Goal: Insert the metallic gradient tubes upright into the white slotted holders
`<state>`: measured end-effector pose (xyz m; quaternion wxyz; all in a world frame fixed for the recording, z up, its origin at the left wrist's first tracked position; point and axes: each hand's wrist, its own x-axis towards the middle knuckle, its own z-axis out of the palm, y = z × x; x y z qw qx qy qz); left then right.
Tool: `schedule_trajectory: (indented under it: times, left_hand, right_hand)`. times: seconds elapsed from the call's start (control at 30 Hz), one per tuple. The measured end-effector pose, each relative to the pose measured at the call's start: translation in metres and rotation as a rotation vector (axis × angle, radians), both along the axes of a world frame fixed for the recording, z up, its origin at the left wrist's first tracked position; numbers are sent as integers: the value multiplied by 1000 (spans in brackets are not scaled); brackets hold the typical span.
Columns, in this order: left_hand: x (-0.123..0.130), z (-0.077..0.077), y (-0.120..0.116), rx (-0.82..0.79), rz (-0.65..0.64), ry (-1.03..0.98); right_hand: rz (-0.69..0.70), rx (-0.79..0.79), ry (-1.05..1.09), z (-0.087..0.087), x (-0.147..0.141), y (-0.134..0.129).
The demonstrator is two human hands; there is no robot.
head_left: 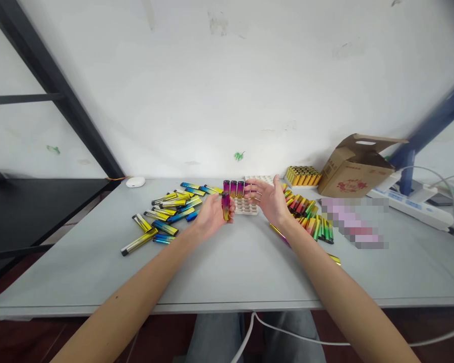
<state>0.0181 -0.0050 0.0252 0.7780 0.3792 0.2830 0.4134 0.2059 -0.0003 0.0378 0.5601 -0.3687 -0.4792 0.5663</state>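
Note:
My left hand (213, 216) is closed round a purple and yellow lighter (226, 206), which it holds upright near the table's middle. To its right, my right hand (267, 197) has its fingers spread and holds nothing that I can see. Behind and between the hands, a row of purple lighters (233, 188) stands upright at a white tray with round holes (246, 206). Yellow, blue and silver lighters (179, 204) lie loose left of my left hand. Red, green and yellow lighters (312, 222) lie in a pile, partly hidden by my right hand.
At the back right, a tray of orange lighters (303, 176) stands beside an open cardboard box (350, 169). A white power strip (412, 207) and cables lie further right. A white case (135, 182) sits at the back left of the grey table (227, 272).

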Motion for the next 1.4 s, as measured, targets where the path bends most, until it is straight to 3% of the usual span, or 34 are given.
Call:
schedule_trajectory:
  times: [0.23,0.4,0.6,0.87,1.03,1.17,1.27,1.4]
  left_hand:
    - [-5,3,3,-13,54,-70]
    - [-2,3,1,85,105,-36]
    - [0,-3,4,207,181,168]
    - [-16,-17,28,571,509,519]
    - [-20,-28,41,750,529,602]
    - [-16,-27,41,878,558,672]
    - [-15,-25,40,859,553,675]
    - [-14,-26,41,797,502,647]
  right_hand:
    - [-21,36,-8,0,1,2]
    - [-138,194,-233,-9,-5,4]
    - [-232,361,-408,-15,-10,3]
    - [-275,366,-431,-16,-4,7]
    - [-310,356,-495,-16,-5,5]
    - [-347,415,-644,-11,3,5]
    - [-452,477,-784,-6,15,8]
    - [-534,478,-815,-6,26,12]
